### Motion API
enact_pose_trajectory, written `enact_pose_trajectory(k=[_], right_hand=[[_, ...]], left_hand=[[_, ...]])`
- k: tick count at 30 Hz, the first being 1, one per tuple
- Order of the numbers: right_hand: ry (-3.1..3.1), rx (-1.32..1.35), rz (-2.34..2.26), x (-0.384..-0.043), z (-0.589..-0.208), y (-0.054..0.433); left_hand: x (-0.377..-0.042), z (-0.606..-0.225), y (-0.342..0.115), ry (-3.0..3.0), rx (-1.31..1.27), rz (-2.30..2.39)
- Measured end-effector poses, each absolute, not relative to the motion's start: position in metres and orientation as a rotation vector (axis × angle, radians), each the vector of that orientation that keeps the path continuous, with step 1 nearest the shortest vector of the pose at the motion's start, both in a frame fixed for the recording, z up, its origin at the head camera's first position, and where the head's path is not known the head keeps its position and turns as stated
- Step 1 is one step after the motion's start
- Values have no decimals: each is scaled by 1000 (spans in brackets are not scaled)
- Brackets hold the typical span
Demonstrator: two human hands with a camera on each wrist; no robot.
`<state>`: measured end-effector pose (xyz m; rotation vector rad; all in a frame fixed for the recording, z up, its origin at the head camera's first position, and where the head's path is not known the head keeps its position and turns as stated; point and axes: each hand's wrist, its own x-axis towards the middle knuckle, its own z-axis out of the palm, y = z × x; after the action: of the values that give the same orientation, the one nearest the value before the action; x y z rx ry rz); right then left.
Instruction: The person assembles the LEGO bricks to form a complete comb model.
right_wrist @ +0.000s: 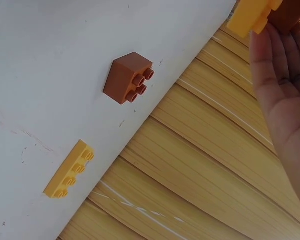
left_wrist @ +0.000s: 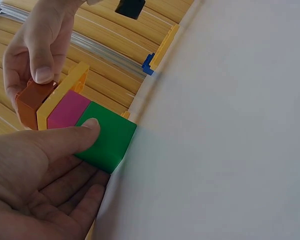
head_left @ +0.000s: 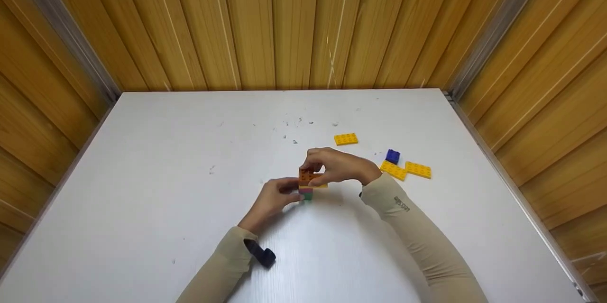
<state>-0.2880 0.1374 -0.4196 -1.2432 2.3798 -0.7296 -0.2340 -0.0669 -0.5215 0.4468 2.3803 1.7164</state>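
Observation:
A small upright stack of toy building bricks stands on the white table between both hands. At its bottom is a green brick (left_wrist: 110, 137), then a magenta brick (left_wrist: 70, 109), a yellow plate (left_wrist: 51, 107) jutting out to the right, and an orange-brown brick (left_wrist: 33, 102) on top. My left hand (head_left: 275, 195) grips the green brick low down, its thumb across the near face. From above, my right hand (head_left: 339, 165) pinches the orange-brown brick between thumb and fingers. Its fingertips are partly hidden behind that brick in the left wrist view.
Farther back lies a loose yellow plate (head_left: 346, 139). A brown brick (right_wrist: 127, 77) sits near it in the right wrist view. To the right are a blue brick (head_left: 392, 156) and two yellow plates (head_left: 418, 170). Wood-patterned walls (head_left: 294, 23) enclose the white table (head_left: 166, 151).

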Motion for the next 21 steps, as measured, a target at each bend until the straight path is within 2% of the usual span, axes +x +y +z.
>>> enact_pose_trajectory(k=[21], right_hand=[[2363,-1192,-702,-290,-416,134]], left_hand=[[-235,-519,-68,2396,420,1683]])
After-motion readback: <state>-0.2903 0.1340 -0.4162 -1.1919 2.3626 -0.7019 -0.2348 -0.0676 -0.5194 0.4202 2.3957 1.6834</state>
